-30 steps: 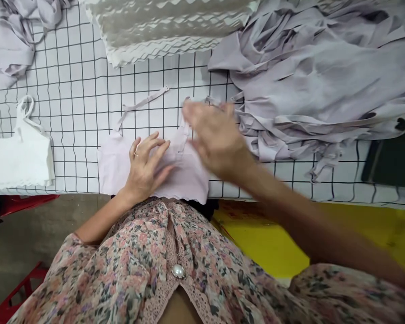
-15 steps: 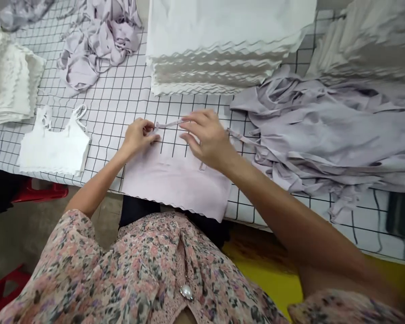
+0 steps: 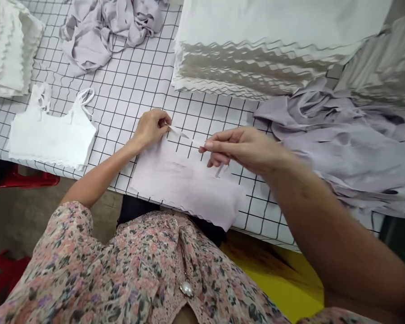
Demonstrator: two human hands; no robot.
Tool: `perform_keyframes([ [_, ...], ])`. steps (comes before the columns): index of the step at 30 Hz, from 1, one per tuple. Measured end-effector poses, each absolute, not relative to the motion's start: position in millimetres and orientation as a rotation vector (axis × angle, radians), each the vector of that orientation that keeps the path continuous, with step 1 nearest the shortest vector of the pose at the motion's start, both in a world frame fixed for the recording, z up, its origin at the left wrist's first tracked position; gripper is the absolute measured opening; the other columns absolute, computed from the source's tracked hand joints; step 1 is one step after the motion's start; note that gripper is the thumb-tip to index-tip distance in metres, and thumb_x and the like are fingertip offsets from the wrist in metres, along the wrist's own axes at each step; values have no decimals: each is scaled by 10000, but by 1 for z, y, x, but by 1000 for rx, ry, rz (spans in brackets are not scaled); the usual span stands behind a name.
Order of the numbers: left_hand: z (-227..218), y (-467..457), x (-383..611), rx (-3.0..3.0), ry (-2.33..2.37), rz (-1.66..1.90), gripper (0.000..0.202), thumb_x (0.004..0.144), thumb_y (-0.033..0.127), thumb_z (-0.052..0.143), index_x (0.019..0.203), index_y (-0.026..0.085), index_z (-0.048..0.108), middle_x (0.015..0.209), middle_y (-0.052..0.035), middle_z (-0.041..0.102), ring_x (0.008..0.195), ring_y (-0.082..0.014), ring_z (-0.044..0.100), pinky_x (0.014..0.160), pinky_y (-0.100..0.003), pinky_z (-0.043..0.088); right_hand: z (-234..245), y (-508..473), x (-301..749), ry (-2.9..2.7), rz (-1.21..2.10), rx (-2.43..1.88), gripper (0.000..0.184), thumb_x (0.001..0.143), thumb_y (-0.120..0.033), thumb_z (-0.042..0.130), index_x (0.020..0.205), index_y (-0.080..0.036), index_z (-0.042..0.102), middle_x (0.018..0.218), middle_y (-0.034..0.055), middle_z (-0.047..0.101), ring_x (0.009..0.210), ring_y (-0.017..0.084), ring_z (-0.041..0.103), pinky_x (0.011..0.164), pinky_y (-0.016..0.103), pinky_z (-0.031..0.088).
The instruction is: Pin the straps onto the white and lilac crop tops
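A pale lilac cropped top (image 3: 185,189) lies flat on the grid-printed table (image 3: 128,103), its scalloped hem at the table's near edge. My left hand (image 3: 150,128) pinches one end of a thin lilac shoulder strap (image 3: 184,135) above the top's upper edge. My right hand (image 3: 238,148) holds the strap's other stretch between thumb and fingers, so the strap runs taut between my hands. A small strap slider (image 3: 219,171) hangs below my right hand.
A white finished top (image 3: 50,139) lies to the left. Stacks of scallop-edged white fabric (image 3: 256,58) stand ahead, with lilac fabric heaps (image 3: 340,144) to the right and behind (image 3: 108,31). A red stool (image 3: 27,180) stands below the table's edge.
My right hand has moved rightward, away from my left, and the strap now stretches between them. The view has shifted, and the lilac top sits slightly further right.
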State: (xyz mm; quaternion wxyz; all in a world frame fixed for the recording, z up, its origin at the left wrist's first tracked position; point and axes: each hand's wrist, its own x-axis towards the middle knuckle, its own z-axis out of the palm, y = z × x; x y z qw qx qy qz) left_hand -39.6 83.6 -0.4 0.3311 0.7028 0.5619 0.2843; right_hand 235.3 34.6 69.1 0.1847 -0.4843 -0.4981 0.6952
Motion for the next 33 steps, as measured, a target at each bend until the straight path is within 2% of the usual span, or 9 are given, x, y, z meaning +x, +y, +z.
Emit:
perform_keyframes([
  [3, 18, 54, -50, 1696, 1403, 797, 66, 838, 160, 824, 897, 185, 808, 788, -30, 724, 746, -168, 648, 824, -361, 546, 61, 13, 215, -1065, 2101, -1264, 596, 663, -681, 1006, 797, -166, 739, 509, -21, 542, 586, 161, 624, 696, 369, 655],
  [5, 29, 26, -52, 1406, 1252, 693, 193, 937, 346, 816, 887, 160, 812, 800, -72, 769, 716, -176, 701, 803, -379, 600, 57, 2, 203, -917, 2196, -1159, 551, 704, -627, 998, 875, -178, 728, 522, -43, 544, 565, 153, 605, 693, 394, 675],
  [9, 25, -16, -36, 735, 917, 631, 413, 966, 568, 812, 1046, 163, 827, 1105, -171, 850, 1018, -260, 831, 1020, -474, 665, 52, -21, 192, -832, 2346, -970, 409, 874, -539, 877, 912, -194, 662, 579, -56, 548, 602, 149, 636, 693, 386, 678],
  [12, 11, -19, -21, 563, 883, 777, 327, 938, 497, 859, 998, 177, 831, 1194, -158, 847, 1187, -280, 806, 1151, -489, 624, 50, -37, 190, -877, 2378, -1016, 466, 875, -604, 849, 925, -186, 650, 602, -31, 596, 618, 173, 678, 691, 386, 665],
  [17, 6, -7, -14, 677, 982, 864, 170, 921, 355, 860, 935, 186, 846, 1239, -131, 835, 1223, -261, 782, 1101, -458, 632, 46, -33, 177, -1291, 1890, -1314, 682, 831, -832, 783, 1076, -206, 671, 559, -20, 629, 541, 185, 663, 559, 298, 517],
  [22, 16, 4, -17, 696, 1009, 903, 242, 814, 385, 949, 876, 173, 849, 1188, -122, 836, 1140, -221, 771, 1032, -400, 623, 45, -24, 166, -1639, 1777, -1412, 419, 1007, -576, 698, 820, -208, 630, 466, -26, 556, 471, 133, 573, 623, 296, 481],
  [28, 19, 6, -17, 652, 1012, 898, 218, 813, 357, 954, 898, 180, 858, 1033, -72, 835, 990, -173, 768, 915, -330, 621, 41, -15, 159, -1680, 1189, -1436, 347, 838, -460, 834, 1049, -211, 718, 915, 41, 760, 854, 199, 693, 803, 354, 528],
  [31, 20, 6, -17, 650, 1020, 862, 174, 853, 336, 933, 848, 184, 848, 887, -34, 805, 838, -137, 736, 830, -310, 606, 38, 1, 157, -1697, 1252, -1419, 228, 841, -400, 813, 867, -195, 718, 738, -3, 648, 692, 142, 565, 692, 317, 474],
  [33, 20, 8, -19, 671, 1004, 879, 146, 877, 310, 918, 860, 182, 851, 911, -35, 812, 901, -140, 750, 895, -315, 610, 39, 4, 159, -1672, 1466, -1408, 298, 874, -428, 798, 734, -186, 694, 627, -14, 572, 604, 118, 508, 616, 302, 435],
])
